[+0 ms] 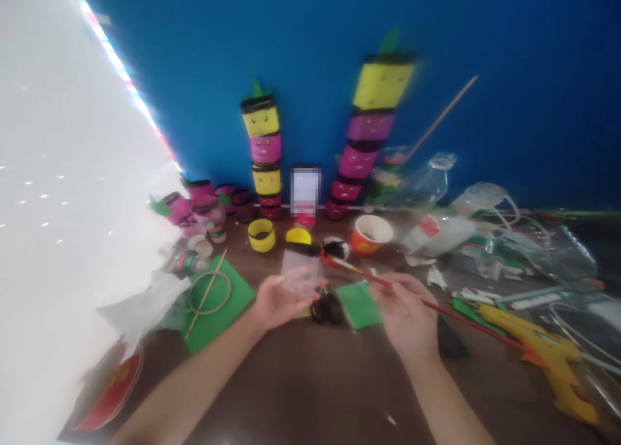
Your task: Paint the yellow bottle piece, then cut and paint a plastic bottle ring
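Observation:
My left hand [287,299] is wrapped round a clear plastic cup [297,273] that has a black band along its upper rim. In my right hand [405,309] is a long red paintbrush [376,278], pinched between the fingers, its tip close to the cup's black rim. Just behind the brush tip sits a small container with black inside [334,248]. A yellow ring [262,236] and a yellow cup [298,237] stand behind the clear one. Black-handled scissors [326,306] lie beside my left fingertips, next to a green sheet [359,304].
Two stacks of yellow and pink faced cups [266,149] [359,160] stand by the blue wall. A red-white paper cup [371,235] is behind my right hand. Plastic bottles [439,235] and a yellow glue gun [538,341] lie right; green paper [218,303] lies left.

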Motion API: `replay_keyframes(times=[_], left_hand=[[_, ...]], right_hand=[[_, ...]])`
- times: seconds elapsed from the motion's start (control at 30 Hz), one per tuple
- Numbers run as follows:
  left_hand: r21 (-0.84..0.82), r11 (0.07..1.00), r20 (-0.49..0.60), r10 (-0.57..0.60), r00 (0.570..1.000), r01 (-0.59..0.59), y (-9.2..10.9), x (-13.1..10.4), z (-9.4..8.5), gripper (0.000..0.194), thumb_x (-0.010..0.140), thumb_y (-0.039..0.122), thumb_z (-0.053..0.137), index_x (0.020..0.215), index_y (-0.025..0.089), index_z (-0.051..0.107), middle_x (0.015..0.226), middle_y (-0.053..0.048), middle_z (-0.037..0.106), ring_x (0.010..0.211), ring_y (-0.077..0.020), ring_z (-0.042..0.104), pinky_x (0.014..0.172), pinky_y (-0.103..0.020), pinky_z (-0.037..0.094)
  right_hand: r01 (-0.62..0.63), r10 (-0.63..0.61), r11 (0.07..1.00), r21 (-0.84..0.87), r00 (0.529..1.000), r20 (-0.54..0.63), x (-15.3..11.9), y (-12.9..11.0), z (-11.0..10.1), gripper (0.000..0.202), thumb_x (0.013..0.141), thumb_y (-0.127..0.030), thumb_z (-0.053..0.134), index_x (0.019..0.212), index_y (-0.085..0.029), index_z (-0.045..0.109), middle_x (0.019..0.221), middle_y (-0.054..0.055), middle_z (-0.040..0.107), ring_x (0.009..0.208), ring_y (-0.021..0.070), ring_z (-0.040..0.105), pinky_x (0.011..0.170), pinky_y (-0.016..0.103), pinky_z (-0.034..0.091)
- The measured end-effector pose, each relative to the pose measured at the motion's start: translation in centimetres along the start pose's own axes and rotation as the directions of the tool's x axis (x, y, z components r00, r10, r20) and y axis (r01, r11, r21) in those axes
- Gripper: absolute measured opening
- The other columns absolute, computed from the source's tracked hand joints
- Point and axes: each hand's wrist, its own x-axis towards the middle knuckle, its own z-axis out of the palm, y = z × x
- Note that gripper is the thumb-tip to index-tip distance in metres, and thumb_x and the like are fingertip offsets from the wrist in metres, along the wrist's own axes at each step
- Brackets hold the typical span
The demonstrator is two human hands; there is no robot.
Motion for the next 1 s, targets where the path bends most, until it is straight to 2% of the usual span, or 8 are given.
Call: replay_keyframes(times=[0.2,0.6,0.77,1.0], left_hand=[[-0.001,1.000,-0.004,-0.017,1.000,0.017,-0.03,-0.06,0.10,0.062,0.068,0.034,0.060,0.123,0.008,0.049,0.118,-0.020,0.061,0.092,-0.0215,0.066,0.087,-0.028,0.045],[-0.009,1.000,-0.057,-0.011,0.998,0.010,0.00,-0.07,0.36,0.061,0.066,0.036,0.063,0.118,0.007,0.051,0.117,-0.021,0.061,0.087,-0.0202,0.066,0.083,-0.026,0.046],[-0.032,0.999,-0.090,0.001,0.996,-0.004,0.14,0.02,0.58,0.067,0.065,0.035,0.064,0.125,0.013,0.044,0.122,-0.021,0.057,0.085,-0.0176,0.066,0.080,-0.023,0.045],[0.000,1.000,-0.083,-0.023,0.996,0.023,0.04,-0.06,-0.22,0.067,0.069,0.042,0.064,0.128,0.017,0.044,0.122,-0.017,0.058,0.084,-0.0187,0.066,0.081,-0.029,0.046]], right_hand=[[-0.005,0.006,1.000,-0.019,0.999,0.041,-0.04,0.24,0.08,0.005,0.069,-0.025,0.067,0.069,-0.021,0.071,0.058,0.001,0.064,0.053,0.0107,0.059,0.052,0.022,0.046],[0.015,-0.014,0.999,-0.047,1.000,0.013,-0.03,0.45,0.20,0.005,0.069,-0.026,0.067,0.067,-0.021,0.069,0.057,0.000,0.062,0.051,0.0108,0.057,0.051,0.024,0.046],[0.025,-0.025,1.000,-0.003,1.000,0.001,0.23,0.15,-0.02,0.005,0.068,-0.026,0.068,0.069,-0.021,0.069,0.059,0.000,0.062,0.055,0.0107,0.057,0.055,0.024,0.046],[-0.048,0.048,0.999,0.012,0.999,-0.006,0.20,-0.05,-0.17,0.010,0.070,-0.032,0.068,0.074,-0.023,0.070,0.067,0.002,0.066,0.063,0.0142,0.062,0.059,0.028,0.050]])
